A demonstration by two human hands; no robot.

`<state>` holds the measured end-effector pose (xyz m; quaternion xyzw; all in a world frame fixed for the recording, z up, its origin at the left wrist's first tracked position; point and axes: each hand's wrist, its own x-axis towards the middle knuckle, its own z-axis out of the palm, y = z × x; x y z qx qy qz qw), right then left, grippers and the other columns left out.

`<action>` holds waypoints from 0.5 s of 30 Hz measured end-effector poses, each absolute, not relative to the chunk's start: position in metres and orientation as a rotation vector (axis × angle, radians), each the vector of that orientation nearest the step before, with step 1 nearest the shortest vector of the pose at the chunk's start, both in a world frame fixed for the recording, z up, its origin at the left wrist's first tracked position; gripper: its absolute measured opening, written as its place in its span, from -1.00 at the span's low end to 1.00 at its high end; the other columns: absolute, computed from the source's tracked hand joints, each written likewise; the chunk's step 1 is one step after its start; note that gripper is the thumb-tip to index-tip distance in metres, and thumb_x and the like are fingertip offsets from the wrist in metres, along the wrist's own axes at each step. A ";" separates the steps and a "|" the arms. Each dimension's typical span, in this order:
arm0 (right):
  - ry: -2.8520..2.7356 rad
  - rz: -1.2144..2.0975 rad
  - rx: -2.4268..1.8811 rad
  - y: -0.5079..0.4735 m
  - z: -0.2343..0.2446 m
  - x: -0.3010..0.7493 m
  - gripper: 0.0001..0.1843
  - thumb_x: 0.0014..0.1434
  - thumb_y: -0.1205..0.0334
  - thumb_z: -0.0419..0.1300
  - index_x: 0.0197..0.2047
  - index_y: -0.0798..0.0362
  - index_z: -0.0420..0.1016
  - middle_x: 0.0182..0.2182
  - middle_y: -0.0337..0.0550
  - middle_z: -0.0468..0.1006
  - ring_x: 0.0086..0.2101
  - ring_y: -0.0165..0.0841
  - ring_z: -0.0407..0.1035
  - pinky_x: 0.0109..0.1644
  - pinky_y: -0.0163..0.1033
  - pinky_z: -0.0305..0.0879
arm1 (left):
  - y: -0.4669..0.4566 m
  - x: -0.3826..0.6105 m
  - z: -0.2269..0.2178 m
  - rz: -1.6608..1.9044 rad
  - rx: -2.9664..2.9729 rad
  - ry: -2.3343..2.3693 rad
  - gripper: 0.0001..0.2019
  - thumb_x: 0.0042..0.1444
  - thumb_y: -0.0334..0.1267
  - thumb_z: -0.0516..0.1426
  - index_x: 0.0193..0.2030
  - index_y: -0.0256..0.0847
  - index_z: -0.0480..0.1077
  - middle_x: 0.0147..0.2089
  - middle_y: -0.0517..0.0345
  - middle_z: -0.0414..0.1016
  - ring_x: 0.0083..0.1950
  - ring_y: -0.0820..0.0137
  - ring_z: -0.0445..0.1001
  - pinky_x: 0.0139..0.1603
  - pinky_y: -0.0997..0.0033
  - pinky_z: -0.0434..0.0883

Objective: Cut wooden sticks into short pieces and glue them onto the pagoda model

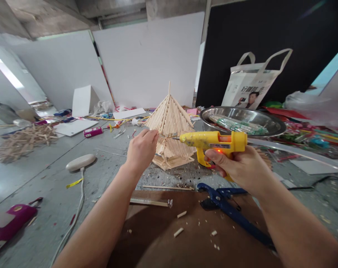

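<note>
My right hand (241, 167) grips a yellow hot glue gun (208, 140) with a small orange-red light glowing near the thumb. A clear glue stick (294, 149) runs out of its back to the right. The nozzle points left, close to the fingertips of my left hand (142, 147). Those fingers are pinched together; what they hold, if anything, I cannot make out. Just behind both hands stands a tiered model of thin wooden sticks (169, 115), with a pointed roof and an upright stick at its tip. The hands and gun partly hide its middle.
Blue cutters (233, 212) and stick offcuts (178, 232) lie on a brown board (158, 242) in front. A steel basin (277, 128) with wrapped sticks stands right, before a white bag (247, 85). A white corded device (81, 162) and a stick pile (24, 141) lie left.
</note>
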<state>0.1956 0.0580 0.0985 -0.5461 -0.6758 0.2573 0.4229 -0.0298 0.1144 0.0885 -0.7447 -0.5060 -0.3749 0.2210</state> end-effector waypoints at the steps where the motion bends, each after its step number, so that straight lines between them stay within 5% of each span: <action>1: -1.697 0.646 -1.377 0.058 0.100 0.195 -0.71 -0.05 -0.02 0.11 -0.50 0.06 0.34 -0.78 -0.36 0.22 -0.75 -0.54 0.10 -0.69 -0.38 0.07 | 0.114 -0.030 0.088 -1.037 -2.059 -1.398 -0.77 0.08 -0.28 -0.08 -0.37 -0.22 0.39 -0.45 0.14 0.42 -0.43 0.49 0.34 -0.43 0.52 0.25; 15: -1.788 0.570 -1.337 0.059 0.096 0.191 -0.73 -0.04 0.03 0.11 -0.57 0.05 0.30 -0.78 -0.36 0.21 -0.73 -0.55 0.07 -0.68 -0.38 0.03 | 0.116 -0.030 0.087 -1.033 -2.055 -1.391 -0.77 0.09 -0.28 -0.07 -0.38 -0.23 0.40 -0.44 0.13 0.42 -0.44 0.49 0.34 -0.45 0.53 0.22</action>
